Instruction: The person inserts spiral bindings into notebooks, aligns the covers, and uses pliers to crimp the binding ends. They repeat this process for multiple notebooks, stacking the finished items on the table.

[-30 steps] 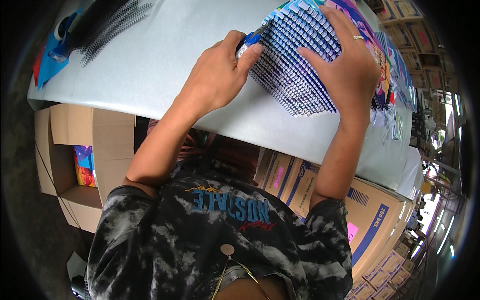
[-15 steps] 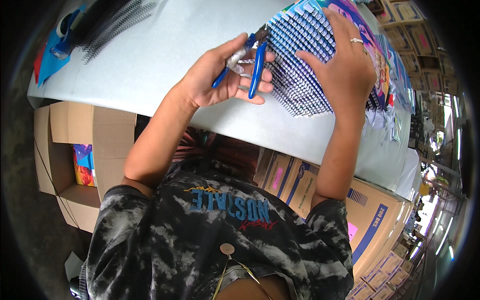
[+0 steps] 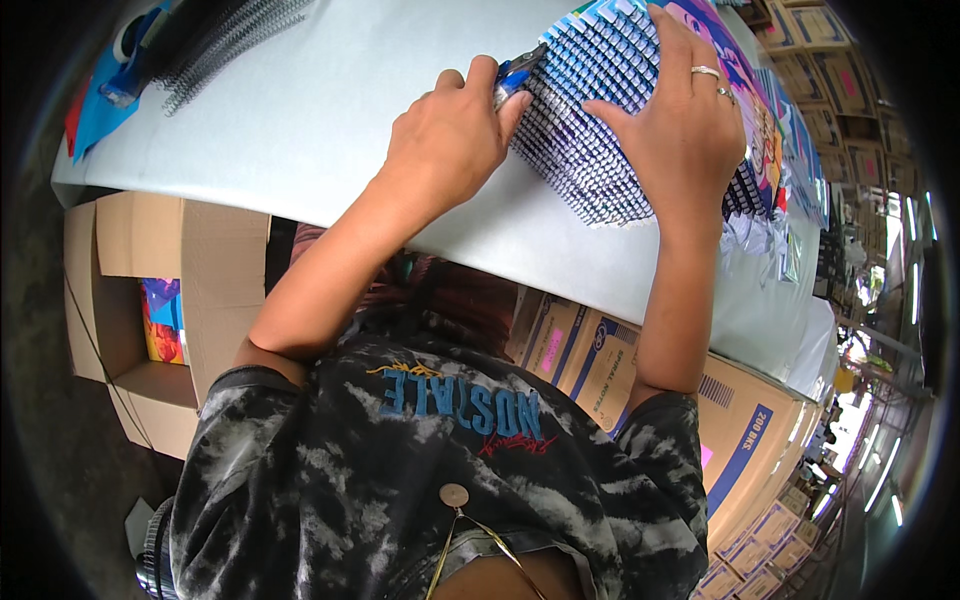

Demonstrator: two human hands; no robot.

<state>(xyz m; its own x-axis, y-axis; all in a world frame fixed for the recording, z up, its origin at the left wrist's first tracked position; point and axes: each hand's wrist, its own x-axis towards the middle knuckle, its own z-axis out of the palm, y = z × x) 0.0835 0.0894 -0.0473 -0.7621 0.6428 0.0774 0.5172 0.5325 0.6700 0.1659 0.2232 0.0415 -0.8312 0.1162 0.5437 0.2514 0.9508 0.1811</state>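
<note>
My left hand is closed around blue-handled cutting pliers, its back turned up and most of the handles hidden in the palm. The dark jaws point at the upper left edge of a stack of spiral notebooks; whether they touch a coil I cannot tell. Rows of dark wire coils face me along the stack's side. Spread over the stack's right part is my right hand, with rings on it, thumb lying against the coils and fingers reaching toward the far edge.
Loose black spiral coils lie at the table's far left, beside blue wrapped items. An open carton stands below the table's left edge. Closed cartons are stacked at the lower right. More notebooks lie beyond my right hand.
My left hand has turned from palm up to back up and closed round the pliers, whose handles were spread before. The right hand stays on the notebooks, shifted only slightly.
</note>
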